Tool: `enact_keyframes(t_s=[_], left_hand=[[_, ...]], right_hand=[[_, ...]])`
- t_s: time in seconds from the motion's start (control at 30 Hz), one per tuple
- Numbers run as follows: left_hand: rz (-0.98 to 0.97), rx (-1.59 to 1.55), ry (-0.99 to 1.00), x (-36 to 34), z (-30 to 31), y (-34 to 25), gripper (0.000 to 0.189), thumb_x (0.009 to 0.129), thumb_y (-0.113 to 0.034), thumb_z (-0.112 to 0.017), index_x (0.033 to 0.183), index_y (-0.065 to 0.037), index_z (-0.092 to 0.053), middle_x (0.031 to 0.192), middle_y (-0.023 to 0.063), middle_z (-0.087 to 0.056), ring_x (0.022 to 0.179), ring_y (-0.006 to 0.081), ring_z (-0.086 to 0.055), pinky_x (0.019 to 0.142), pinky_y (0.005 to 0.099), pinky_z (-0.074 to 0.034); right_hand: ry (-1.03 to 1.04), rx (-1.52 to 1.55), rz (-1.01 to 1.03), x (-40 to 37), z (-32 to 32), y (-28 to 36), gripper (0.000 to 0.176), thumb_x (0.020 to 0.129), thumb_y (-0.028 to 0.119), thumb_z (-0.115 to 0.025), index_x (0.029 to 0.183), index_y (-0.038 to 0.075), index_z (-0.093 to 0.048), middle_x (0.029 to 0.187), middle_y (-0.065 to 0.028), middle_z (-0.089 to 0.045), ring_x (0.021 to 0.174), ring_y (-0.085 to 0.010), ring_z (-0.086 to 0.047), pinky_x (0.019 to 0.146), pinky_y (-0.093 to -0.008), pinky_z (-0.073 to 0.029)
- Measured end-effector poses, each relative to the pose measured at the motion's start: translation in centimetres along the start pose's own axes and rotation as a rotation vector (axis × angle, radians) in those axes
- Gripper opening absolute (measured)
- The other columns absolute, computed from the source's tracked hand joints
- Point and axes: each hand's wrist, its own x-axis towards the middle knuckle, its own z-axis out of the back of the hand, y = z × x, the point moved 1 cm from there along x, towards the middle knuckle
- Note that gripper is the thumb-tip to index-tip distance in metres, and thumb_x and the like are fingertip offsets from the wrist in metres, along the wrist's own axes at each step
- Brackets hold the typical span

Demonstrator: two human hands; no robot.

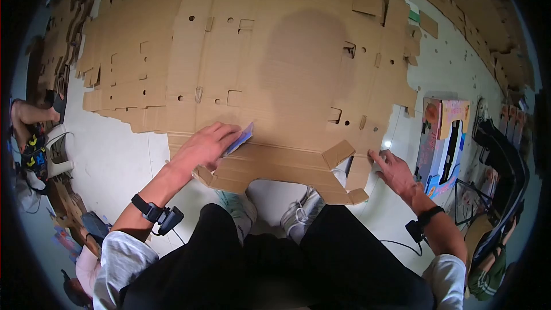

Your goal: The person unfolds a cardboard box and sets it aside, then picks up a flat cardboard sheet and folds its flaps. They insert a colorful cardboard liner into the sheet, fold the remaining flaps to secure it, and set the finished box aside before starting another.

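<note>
A large die-cut cardboard sheet [287, 69] lies flat on the white floor in front of my knees. My left hand [205, 146] presses on its near left edge, fingers closed on a small blue-and-white card [241, 136]. My right hand [395, 171] rests at the sheet's near right edge, fingers spread, touching a folded flap. A small raised flap [338, 153] stands up between my hands. My white shoes [301, 213] sit just below the sheet's near edge.
More cardboard sheets [115, 80] are layered to the left and along the far right wall. A colourful printed box [442, 138] stands at the right beside black racks. Another person's arm [31, 115] shows at the far left, near cables.
</note>
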Motion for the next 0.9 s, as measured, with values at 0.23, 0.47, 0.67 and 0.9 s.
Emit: enact_keyframes(t_s=[0.23,0.47,0.67,0.9], left_hand=[[-0.004,-0.017,-0.003,0.0,0.7,-0.4,0.084,0.064,0.006,-0.075,0.146,-0.003,-0.058,0.143,0.0081,-0.06,0.129,0.0306,-0.057,0.11,0.0377,-0.053],[-0.013,-0.02,0.001,0.1,0.2,0.1,0.083,0.065,0.004,-0.076,0.145,-0.003,-0.058,0.142,0.0086,-0.06,0.127,0.0311,-0.058,0.108,0.0386,-0.054],[-0.033,-0.018,-0.051,0.4,0.9,-0.8,0.068,0.073,0.002,-0.073,0.14,-0.001,-0.061,0.141,0.0096,-0.061,0.126,0.0312,-0.059,0.107,0.0397,-0.055],[-0.048,0.075,0.053,0.7,1.3,-1.4,0.062,0.081,0.003,-0.066,0.143,-0.002,-0.06,0.142,0.0111,-0.06,0.13,0.0319,-0.058,0.113,0.0392,-0.052]], right_hand=[[-0.178,-0.144,0.04,0.6,-0.3,-0.1,0.084,0.087,0.018,-0.083,0.16,0.027,-0.043,0.126,-0.0184,-0.055,0.112,-0.0384,-0.064,0.096,-0.0439,-0.059],[-0.245,0.118,-0.051,0.7,0.9,-0.9,0.079,0.086,0.022,-0.085,0.156,0.014,-0.049,0.125,-0.0178,-0.057,0.106,-0.0353,-0.065,0.092,-0.0462,-0.057],[-0.595,0.687,-0.223,2.8,1.7,2.2,0.062,0.097,0.015,-0.074,0.154,0.01,-0.05,0.109,-0.0192,-0.071,0.083,-0.0267,-0.068,0.079,-0.0391,-0.056],[-0.621,0.626,-0.068,2.6,7.6,5.6,0.025,0.091,0.006,-0.069,0.116,0.003,-0.067,0.081,-0.0127,-0.071,0.061,-0.0198,-0.067,0.058,-0.0313,-0.052]])
